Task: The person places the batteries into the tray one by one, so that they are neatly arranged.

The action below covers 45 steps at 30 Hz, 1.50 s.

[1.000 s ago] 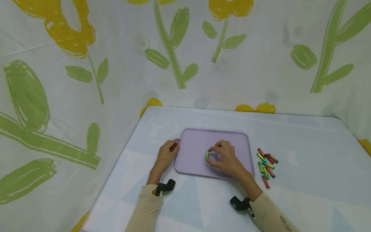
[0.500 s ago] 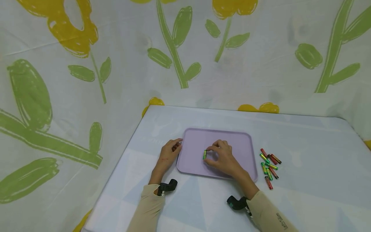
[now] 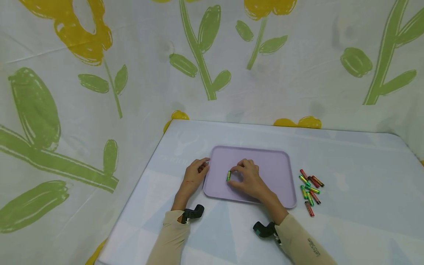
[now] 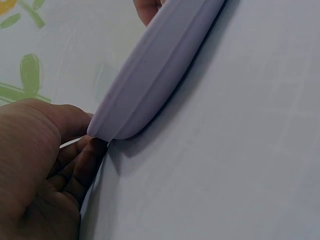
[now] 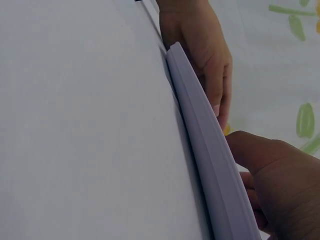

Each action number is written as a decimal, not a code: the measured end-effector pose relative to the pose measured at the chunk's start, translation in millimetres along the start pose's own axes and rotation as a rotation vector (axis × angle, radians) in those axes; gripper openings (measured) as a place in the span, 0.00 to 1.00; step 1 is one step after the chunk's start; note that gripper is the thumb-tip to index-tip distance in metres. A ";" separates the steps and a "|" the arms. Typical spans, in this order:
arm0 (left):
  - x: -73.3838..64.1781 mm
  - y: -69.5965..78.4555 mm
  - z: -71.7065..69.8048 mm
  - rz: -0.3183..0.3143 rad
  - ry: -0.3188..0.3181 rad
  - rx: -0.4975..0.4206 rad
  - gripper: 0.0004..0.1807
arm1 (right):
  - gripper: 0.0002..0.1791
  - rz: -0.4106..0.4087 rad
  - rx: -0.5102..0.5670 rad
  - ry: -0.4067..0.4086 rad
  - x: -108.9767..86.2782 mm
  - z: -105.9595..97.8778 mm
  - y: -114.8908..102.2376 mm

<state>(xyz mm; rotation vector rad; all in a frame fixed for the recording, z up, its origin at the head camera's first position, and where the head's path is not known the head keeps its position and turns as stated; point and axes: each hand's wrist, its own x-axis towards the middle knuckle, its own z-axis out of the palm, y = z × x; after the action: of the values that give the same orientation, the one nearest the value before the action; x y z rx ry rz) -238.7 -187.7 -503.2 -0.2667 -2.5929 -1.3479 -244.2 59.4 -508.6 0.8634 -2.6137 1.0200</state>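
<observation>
A shallow purple tray lies on the table. Over its left half, my right hand pinches a green battery end to end, index finger at the far end and thumb at the near one. My left hand rests at the tray's left side, index fingertip right at the rim. The left wrist view shows the left thumb against the tray's outer edge. In the right wrist view the tray wall hides the right fingertips and the battery.
Right of the tray, several loose red batteries and green batteries lie in a small heap. The pale patterned tabletop ends at a fabric backdrop with printed flowers. A black wrist camera sits on the right wrist.
My right hand has moved left over the tray with the green battery still between finger and thumb. The left hand stays at the rim; the head view has shifted slightly.
</observation>
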 end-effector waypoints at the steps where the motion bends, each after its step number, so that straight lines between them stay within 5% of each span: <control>1: 0.3 -0.1 0.1 -0.002 0.000 0.001 0.17 | 0.20 0.001 -0.003 -0.004 1.4 1.1 -0.6; 45: 1.3 0.1 -1.3 -0.018 -0.030 0.011 0.18 | 0.20 0.030 -0.006 -0.040 37.4 37.7 -26.0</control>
<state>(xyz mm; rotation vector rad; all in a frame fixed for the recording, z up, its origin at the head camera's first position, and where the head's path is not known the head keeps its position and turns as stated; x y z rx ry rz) -239.8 -188.7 -502.1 -0.2642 -2.6333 -1.3449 -258.3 2.1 -507.8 0.8548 -2.6687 1.0120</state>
